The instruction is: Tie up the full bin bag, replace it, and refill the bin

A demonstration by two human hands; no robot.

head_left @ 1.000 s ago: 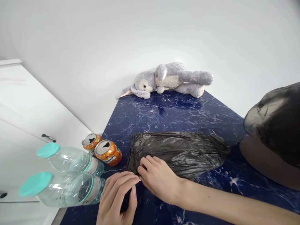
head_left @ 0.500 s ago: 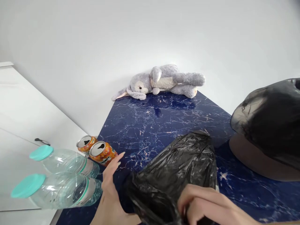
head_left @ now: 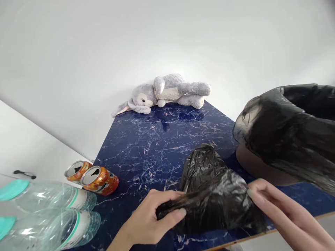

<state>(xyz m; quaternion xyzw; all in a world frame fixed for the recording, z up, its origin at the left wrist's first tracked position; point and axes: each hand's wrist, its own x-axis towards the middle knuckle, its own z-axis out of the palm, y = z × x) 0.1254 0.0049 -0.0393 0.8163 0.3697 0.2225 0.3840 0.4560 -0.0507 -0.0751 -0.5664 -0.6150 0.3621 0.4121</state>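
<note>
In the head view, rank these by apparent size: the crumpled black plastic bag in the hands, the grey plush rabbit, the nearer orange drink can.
1. crumpled black plastic bag
2. grey plush rabbit, close behind; it lies farther off, so this ranking is unsure
3. nearer orange drink can

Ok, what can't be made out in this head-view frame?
Head view, black bin bag: inside hidden by its own folds, between left hand and right hand.
Head view, water bottles: caps cut by left edge.
Head view, lined bin: right side cut by right edge.
Head view, soda cans: print too small.
</note>
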